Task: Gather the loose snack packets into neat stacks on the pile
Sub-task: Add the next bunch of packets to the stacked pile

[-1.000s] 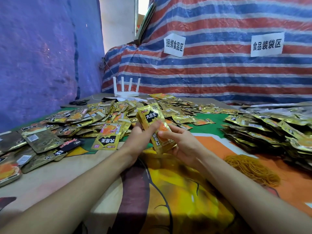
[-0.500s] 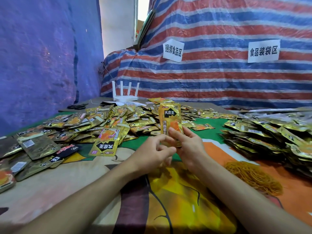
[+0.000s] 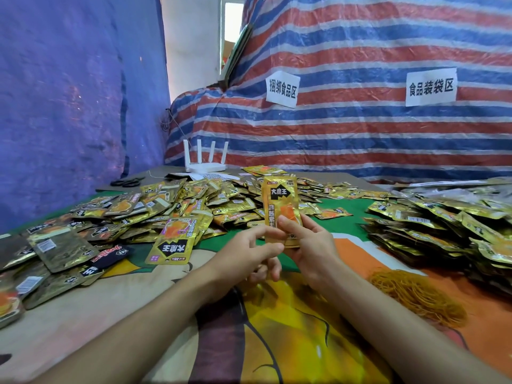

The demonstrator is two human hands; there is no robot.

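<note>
Your right hand [image 3: 313,250] pinches the gold packet [image 3: 280,199] upright, thumb across its front, above the printed cloth [image 3: 277,345]. Your left hand [image 3: 246,253] sits against its lower edge, fingers loosely curled; whether it grips, I can't tell. Loose packets [image 3: 133,209] sprawl left, the stacked pile [image 3: 429,225] lies right, rubber bands [image 3: 415,295] beside it.

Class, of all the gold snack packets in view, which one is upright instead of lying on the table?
The packet gripped in the right hand, printed face toward the camera; every other one lies in the piles.
</note>
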